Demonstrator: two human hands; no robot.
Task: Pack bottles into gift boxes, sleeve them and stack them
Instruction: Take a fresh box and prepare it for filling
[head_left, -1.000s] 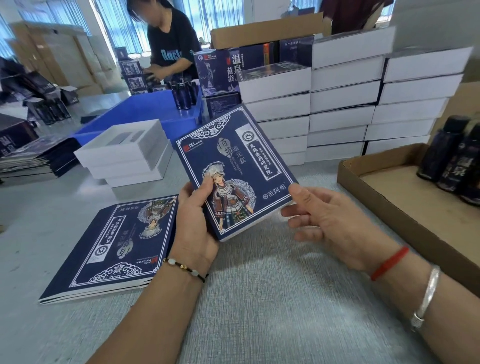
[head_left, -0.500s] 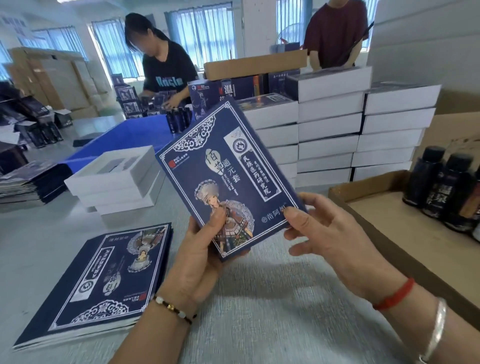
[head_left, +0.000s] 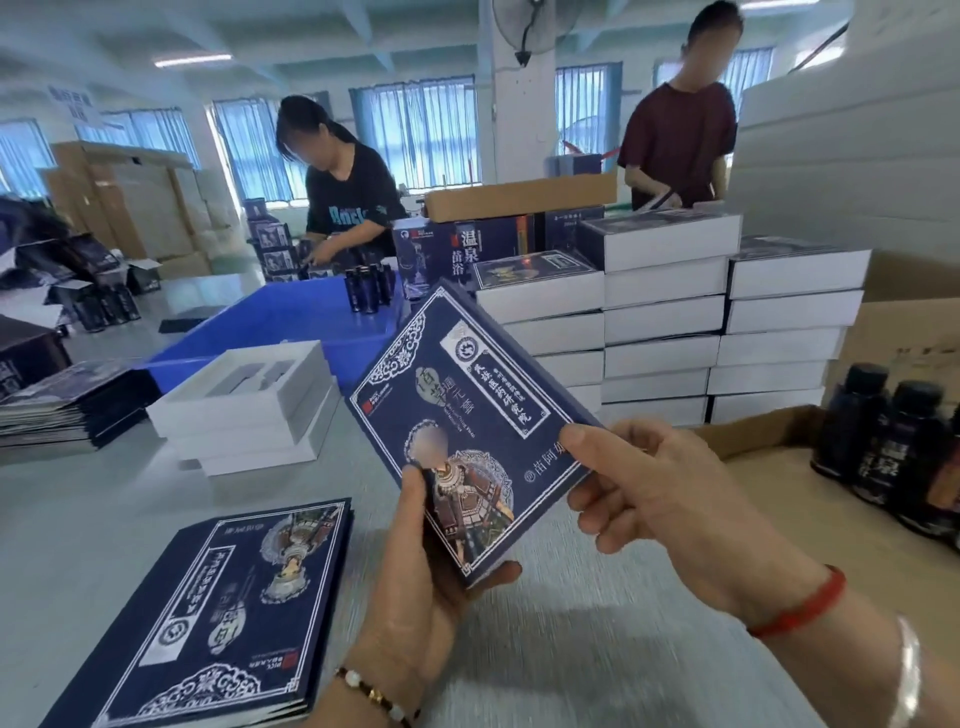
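Note:
I hold a dark blue printed sleeved gift box (head_left: 462, 410) tilted up above the grey table. My left hand (head_left: 415, 587) grips its near corner, thumb on the printed face. My right hand (head_left: 644, 499) pinches its right edge with thumb on top. A pile of flat blue sleeves (head_left: 208, 618) lies on the table to the left. Open white box trays (head_left: 244, 405) are stacked behind them. Finished white-sided boxes (head_left: 665, 332) stand in stacks at the back. Dark bottles (head_left: 893, 447) stand in a cardboard tray (head_left: 737, 441) on the right.
A blue plastic crate (head_left: 291, 327) sits behind the white trays, with small dark bottles (head_left: 369, 286) on it. Two people work at the far side of the table. Flat printed sheets (head_left: 67, 405) are piled at the left edge. Cardboard cartons stand at the back left.
Both hands have lifted the sleeved box higher and tilted it more upright. My right hand, apart from it before, now pinches its right edge. My view has risen toward the room.

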